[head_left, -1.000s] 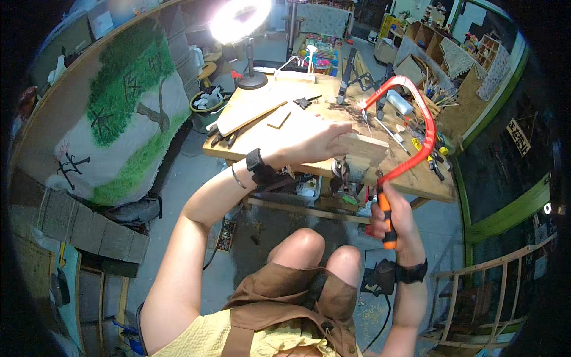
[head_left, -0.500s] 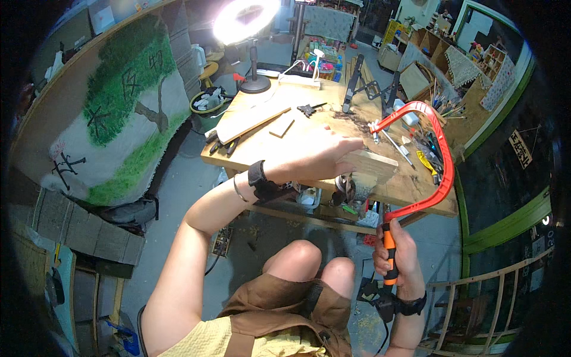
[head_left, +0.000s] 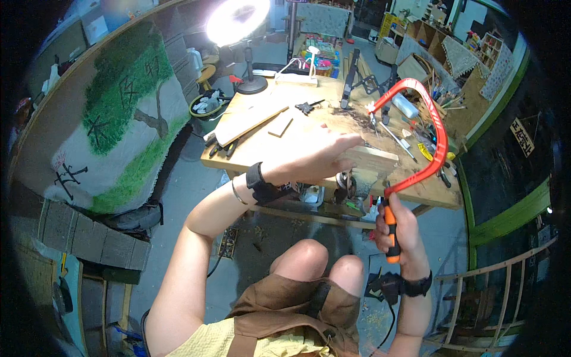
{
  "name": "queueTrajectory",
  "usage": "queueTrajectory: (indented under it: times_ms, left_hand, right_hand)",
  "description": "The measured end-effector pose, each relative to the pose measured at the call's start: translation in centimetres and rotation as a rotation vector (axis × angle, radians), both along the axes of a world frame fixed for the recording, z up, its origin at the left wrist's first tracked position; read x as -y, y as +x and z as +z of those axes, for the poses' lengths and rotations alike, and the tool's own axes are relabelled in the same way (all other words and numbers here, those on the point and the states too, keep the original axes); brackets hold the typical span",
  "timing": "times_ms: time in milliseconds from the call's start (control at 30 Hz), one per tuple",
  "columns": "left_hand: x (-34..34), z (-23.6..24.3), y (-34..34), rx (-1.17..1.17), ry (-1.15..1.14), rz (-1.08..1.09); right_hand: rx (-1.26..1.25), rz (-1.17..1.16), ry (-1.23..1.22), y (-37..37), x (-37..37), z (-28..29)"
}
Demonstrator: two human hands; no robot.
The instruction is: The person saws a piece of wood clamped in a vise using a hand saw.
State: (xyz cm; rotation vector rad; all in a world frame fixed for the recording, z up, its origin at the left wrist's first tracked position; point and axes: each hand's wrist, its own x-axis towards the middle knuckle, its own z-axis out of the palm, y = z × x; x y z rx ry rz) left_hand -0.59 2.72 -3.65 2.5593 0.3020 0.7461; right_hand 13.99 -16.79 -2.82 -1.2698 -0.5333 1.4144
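My left hand [head_left: 321, 153] lies flat on a pale wooden piece [head_left: 373, 158] that sticks out over the front edge of the workbench [head_left: 256, 152]. My right hand [head_left: 399, 226] grips the orange handle of a coping saw [head_left: 429, 140] below the bench edge. The saw's red frame arches up and over the wooden piece. Its blade runs upright beside the right end of the wood. A black band sits on each wrist.
A wooden plank [head_left: 247, 122], a small wood square [head_left: 279, 126], clamps and several hand tools lie on the bench. A bright ring lamp [head_left: 237, 21] stands at its far left. A painted cloth board [head_left: 119, 131] leans at the left. A green railing [head_left: 505, 220] runs at the right.
The saw has risen, its frame now higher over the bench, with my right hand closer under the edge. My left hand stays pressed on the wood.
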Motion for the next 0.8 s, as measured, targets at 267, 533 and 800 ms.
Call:
queueTrajectory:
  times_ms: [267, 533, 800]
  left_hand:
    - [-0.6, -0.7, -1.2, 0.093, 0.013, 0.024]
    - [0.4, 1.6, -0.7, -0.045, 0.177, 0.153]
    - [0.0, 1.1, -0.8, -0.035, 0.089, 0.138]
  right_hand:
    - [0.113, 0.046, -0.019, -0.6, 0.8, -1.1]
    - [-0.068, 0.026, -0.01, -0.5, 3.0, -1.6]
    - [-0.053, 0.021, -0.018, -0.1, 1.4, -0.8]
